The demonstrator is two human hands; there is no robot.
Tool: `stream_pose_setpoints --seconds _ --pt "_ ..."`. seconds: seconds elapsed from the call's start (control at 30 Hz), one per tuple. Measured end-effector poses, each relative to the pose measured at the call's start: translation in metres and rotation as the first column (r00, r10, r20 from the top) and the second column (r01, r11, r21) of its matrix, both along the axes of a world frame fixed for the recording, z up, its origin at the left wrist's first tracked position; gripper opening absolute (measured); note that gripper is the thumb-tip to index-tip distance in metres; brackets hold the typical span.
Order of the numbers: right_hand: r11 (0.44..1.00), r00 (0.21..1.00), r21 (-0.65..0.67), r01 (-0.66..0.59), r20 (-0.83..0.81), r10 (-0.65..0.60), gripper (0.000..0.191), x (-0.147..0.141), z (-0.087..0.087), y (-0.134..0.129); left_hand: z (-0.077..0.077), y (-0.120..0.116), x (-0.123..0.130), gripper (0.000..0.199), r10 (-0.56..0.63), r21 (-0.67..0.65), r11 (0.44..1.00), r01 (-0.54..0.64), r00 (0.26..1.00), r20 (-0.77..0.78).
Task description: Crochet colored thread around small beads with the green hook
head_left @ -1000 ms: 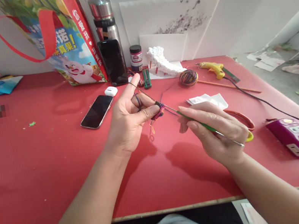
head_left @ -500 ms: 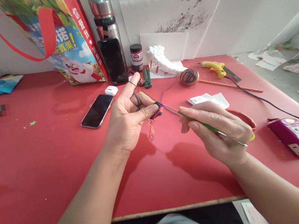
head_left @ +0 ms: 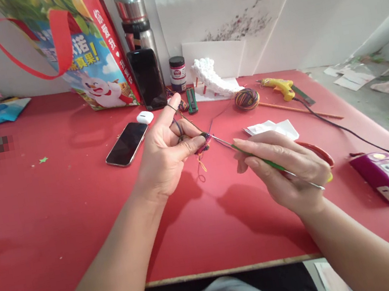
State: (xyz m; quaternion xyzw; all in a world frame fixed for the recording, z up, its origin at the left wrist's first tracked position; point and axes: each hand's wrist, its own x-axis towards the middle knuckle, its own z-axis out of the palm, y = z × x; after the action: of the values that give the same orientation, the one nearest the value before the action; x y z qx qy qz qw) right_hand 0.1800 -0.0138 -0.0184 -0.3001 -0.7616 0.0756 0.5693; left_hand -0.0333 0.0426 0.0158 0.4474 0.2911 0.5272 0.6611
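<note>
The left hand [head_left: 161,159] pinches a small, multicoloured yarn piece [head_left: 203,148] between thumb and fingers, its forefinger raised with yarn looped round it. The right hand [head_left: 288,164] pinches a green-handled crochet hook [head_left: 223,141], whose tip meets the piece just beside the left thumb. Going by what shows, the work looks to be at an early stage: only a little patch is made up, with 1 loose orange loop hanging below the left hand, and plenty of yarn is wound in the ball [head_left: 246,99] beyond the right hand. How many rows are done cannot be told, as the fingers cover part of it. As for writing, the bag [head_left: 99,77] beyond the left hand reads 你爱我 above a heart down its red side, and 诺 and 真果! on its front, the handle hiding other characters. The label on the jar [head_left: 178,70], beyond the left fingertips, is too small to read. No brand is legible on the 2 phones [head_left: 127,145] near the left hand.
</note>
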Motion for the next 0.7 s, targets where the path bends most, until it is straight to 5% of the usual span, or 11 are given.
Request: stream_pose_setpoints --seconds 0.23,0.7 --pt "0.997 0.995 0.077 0.025 0.090 -0.032 0.048 -0.0004 0.0001 0.0021 -0.0038 0.0011 0.0014 0.116 0.020 -0.051 0.999 -0.018 0.999 0.033" --pt "0.999 0.999 -0.041 -0.035 0.009 0.035 0.049 0.0047 0.0071 0.0036 -0.0021 0.0024 0.0001 0.095 0.041 0.012 0.999 -0.040 0.998 -0.044"
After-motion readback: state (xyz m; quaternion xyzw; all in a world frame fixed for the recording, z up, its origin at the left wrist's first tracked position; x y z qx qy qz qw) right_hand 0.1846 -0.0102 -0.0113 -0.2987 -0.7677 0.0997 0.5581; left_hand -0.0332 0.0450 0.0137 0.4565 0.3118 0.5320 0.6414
